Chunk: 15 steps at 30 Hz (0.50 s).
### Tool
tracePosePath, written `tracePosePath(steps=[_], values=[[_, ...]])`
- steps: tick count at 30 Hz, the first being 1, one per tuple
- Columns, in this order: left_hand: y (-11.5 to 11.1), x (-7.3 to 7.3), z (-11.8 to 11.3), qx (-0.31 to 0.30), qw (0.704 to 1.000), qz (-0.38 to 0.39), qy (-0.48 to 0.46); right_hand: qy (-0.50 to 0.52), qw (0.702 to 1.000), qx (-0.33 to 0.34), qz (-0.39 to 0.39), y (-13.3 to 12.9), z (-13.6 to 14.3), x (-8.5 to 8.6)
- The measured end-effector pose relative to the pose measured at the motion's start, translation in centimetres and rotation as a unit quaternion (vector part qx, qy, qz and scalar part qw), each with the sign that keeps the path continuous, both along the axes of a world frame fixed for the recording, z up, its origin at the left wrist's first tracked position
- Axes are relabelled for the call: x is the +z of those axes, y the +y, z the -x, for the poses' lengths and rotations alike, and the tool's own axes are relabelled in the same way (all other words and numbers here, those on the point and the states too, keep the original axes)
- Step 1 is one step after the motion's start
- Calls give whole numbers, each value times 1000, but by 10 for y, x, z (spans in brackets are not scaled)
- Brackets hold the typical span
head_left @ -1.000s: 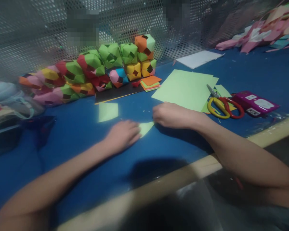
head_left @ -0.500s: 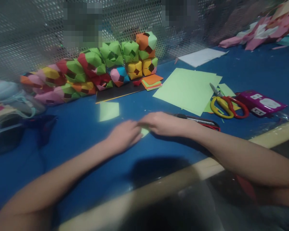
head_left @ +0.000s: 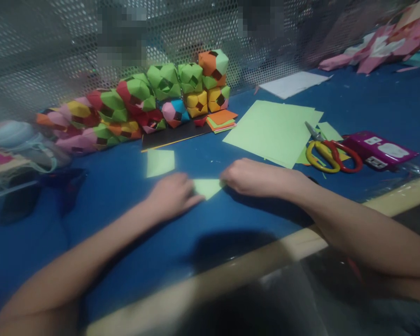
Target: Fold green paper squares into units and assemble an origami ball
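Note:
A small folded piece of light green paper (head_left: pixel 208 187) lies on the blue table between my hands. My left hand (head_left: pixel 173 195) has its fingers bent over the paper's left end, thumb along the near side. At the right corner, my right hand (head_left: pixel 243 178) is closed, its fingertips pinching the paper. Behind my left hand lies a separate light green square (head_left: pixel 160 163). Large light green sheets (head_left: pixel 269 130) rest beyond my right hand.
Folded paper balls (head_left: pixel 164 81) are stacked along the mesh wall, with small coloured sheets (head_left: pixel 221 120) before them. Scissors (head_left: pixel 324 156) and a purple box (head_left: pixel 380 150) lie at right. A bottle (head_left: pixel 19 140) stands at left. The table's pale edge (head_left: pixel 301 245) runs in front.
My hands have moved apart, the right one to the right, and more of the folded green paper shows between them. My right forearm now covers the dark and red tool.

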<state>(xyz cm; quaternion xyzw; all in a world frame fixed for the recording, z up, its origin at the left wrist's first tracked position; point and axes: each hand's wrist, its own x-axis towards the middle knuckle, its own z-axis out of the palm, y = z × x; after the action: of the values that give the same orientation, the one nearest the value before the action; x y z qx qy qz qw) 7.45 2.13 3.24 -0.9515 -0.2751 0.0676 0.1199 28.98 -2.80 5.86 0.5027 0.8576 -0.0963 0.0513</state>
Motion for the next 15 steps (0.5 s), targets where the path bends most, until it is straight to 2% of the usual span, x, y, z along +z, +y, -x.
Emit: tracePosePath(steps=[6, 11, 15], values=[[8, 0, 3, -11, 999, -1, -32, 28, 999, -19, -11, 2, -7, -3], [11, -9, 2, -52, 990, 43, -126, 69, 996, 18, -59, 2, -4, -6], [11, -18, 1, -59, 977, 71, -193, 121, 990, 34, -67, 6, 6, -17]])
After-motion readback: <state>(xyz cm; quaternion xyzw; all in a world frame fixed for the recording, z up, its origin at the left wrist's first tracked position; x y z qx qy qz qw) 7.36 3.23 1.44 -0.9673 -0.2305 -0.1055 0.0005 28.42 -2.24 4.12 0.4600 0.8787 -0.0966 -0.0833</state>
